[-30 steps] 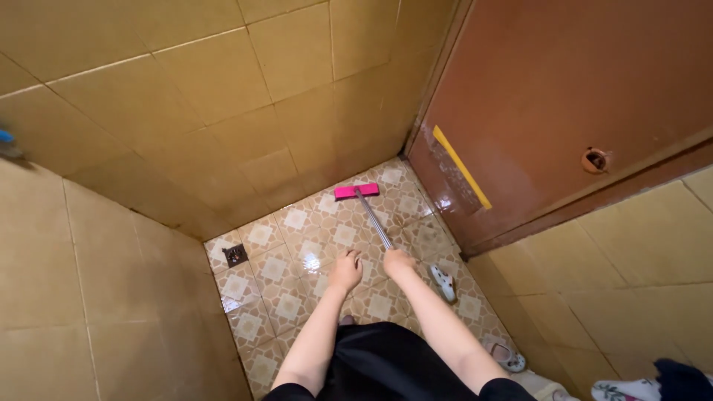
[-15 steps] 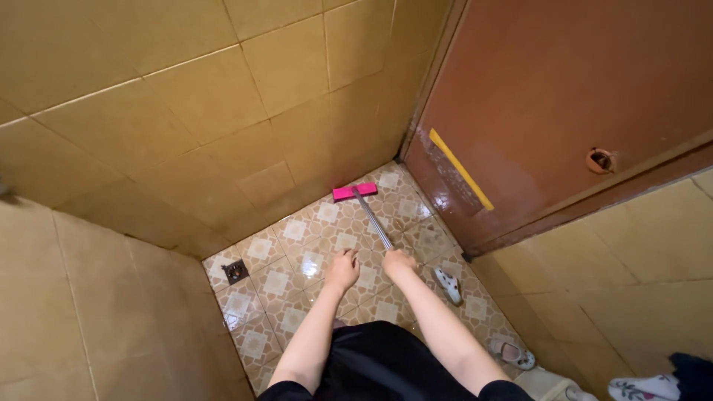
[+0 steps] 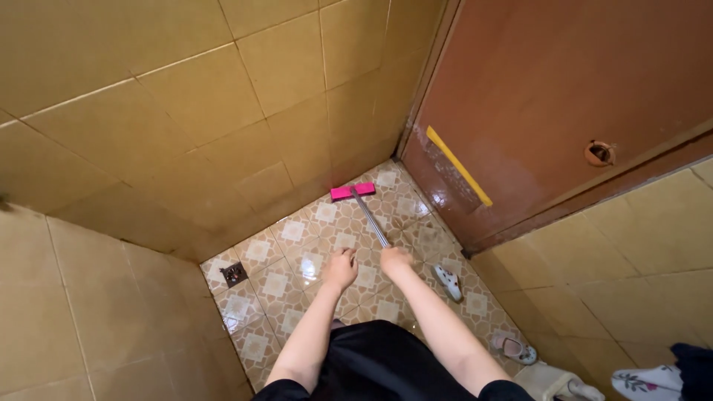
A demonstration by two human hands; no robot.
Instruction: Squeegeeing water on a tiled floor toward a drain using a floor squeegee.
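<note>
Pink squeegee [image 3: 353,191] nudged nearer wall

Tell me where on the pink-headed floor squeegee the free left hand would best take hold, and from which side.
Probably the bare metal shaft of the squeegee, just beyond the right hand, which grips its near end. The left hand hovers left of the shaft, so come from the left. The shaft is slim and straight, slanting down to the pink head on the wet tiled floor.

Wet patterned floor [image 3: 275,286], pink mop head [image 3: 353,191]
</note>
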